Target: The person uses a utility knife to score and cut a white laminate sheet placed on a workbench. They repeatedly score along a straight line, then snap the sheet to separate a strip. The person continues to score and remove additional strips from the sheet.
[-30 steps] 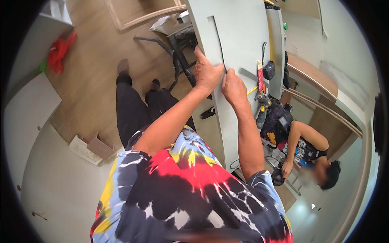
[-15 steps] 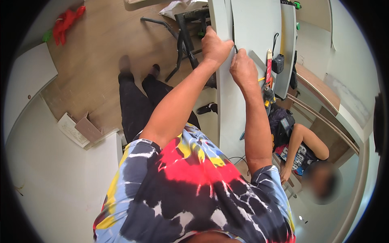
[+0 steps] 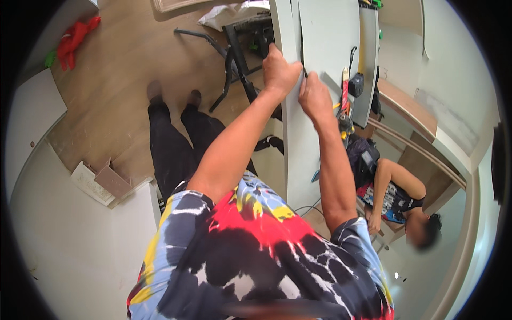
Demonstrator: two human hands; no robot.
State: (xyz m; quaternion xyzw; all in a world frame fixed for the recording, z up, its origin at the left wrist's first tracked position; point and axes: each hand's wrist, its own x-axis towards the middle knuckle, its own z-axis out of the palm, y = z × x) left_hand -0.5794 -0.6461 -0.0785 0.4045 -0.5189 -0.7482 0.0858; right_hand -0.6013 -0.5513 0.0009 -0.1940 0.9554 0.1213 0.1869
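A long white panel (image 3: 297, 160) stretches away in front of me, with a narrow dark gap along its far part. My left hand (image 3: 281, 73) is closed over the panel's left edge, its thumb lying on top toward the gap. Beside it on the right, my right hand (image 3: 316, 98) is closed with its fingertips at the gap. A thin dark piece (image 3: 305, 71) sticks out from those fingertips; its kind is too small to tell. To the right of that hand lie a red-handled tool (image 3: 345, 85), a black tape measure (image 3: 356, 84) with a strap, and a yellow-and-black power drill (image 3: 346, 125).
A co-worker (image 3: 397, 186) sits low at the right, beside a dark bag (image 3: 362, 154). Black metal legs of a stand (image 3: 234, 64) rise left of the panel. A red plush toy (image 3: 69, 45) lies at the far left, and a small box (image 3: 112, 178) at the left.
Both my hands have shifted slightly nearer to me along the panel, still close together. The whole view has swung a little, and the co-worker's head and arm have moved.
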